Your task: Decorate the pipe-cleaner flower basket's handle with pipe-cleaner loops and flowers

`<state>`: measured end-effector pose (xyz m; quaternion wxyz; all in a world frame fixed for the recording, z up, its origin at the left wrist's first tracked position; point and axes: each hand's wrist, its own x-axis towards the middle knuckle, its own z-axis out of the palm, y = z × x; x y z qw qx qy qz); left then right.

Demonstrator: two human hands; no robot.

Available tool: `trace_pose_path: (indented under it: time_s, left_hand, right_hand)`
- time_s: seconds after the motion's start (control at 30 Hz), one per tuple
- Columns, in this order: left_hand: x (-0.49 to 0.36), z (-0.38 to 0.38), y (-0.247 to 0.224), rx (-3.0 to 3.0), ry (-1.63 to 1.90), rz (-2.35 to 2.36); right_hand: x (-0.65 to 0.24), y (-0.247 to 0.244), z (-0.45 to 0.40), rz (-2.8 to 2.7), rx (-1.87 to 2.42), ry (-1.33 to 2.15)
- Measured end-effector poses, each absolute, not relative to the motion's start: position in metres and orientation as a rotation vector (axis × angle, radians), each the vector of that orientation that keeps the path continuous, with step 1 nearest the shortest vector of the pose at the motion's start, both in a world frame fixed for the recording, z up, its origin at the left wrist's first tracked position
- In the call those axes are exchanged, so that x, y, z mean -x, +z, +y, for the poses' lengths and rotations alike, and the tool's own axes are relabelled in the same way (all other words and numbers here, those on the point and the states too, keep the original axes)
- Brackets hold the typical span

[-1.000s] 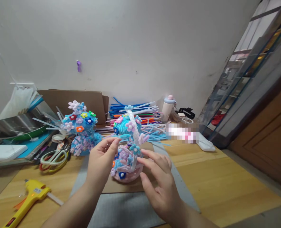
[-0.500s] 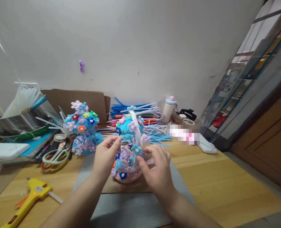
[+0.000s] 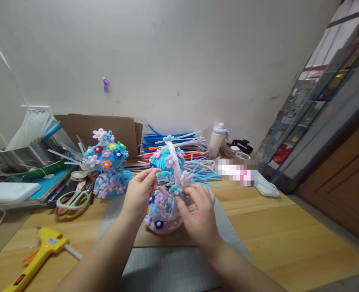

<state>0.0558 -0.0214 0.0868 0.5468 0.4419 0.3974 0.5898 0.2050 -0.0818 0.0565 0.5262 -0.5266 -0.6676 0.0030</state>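
A fuzzy craft piece with a pink round base, small flowers and a white curved handle stands on brown card in front of me. My right hand is closed at its right side, thumb and fingers pinching a light-blue flower by the handle. On the left side, my left hand has thumb and fingertips pressed together beside a light-blue leaf-like piece; whatever is between those fingertips is too small to make out. A blue flowered piece stands to the left.
A yellow glue gun lies at the front left, with scissors behind it. Pipe cleaners are piled by the wall. A bottle and a white packet are at the back right. A grey mat lies beneath.
My left hand has risen slightly, its fingertips now bunched higher beside the leaf-like piece. My right hand stays at the blue flower. The whole view has shifted a little.
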Motion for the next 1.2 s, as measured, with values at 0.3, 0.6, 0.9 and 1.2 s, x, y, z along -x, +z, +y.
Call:
trace_pose_path:
  time_s: [0.3,0.6,0.9,1.2]
  left_hand:
    - [-0.036,-0.004,0.083,-1.469,1.086,1.07]
    - [-0.017,0.011,0.072,-1.691,0.924,1.006]
    - [-0.014,0.016,0.063,-1.532,0.951,0.982]
    - [-0.034,0.014,0.045,-1.683,0.925,1.104]
  right_hand:
    - [-0.206,0.057,-0.085,-1.619,1.246,0.02]
    - [-0.235,0.046,-0.083,-1.548,1.185,0.18]
    - [-0.256,0.039,-0.048,-1.385,1.183,0.784]
    - [-0.27,0.049,-0.002,-1.745,1.079,1.153]
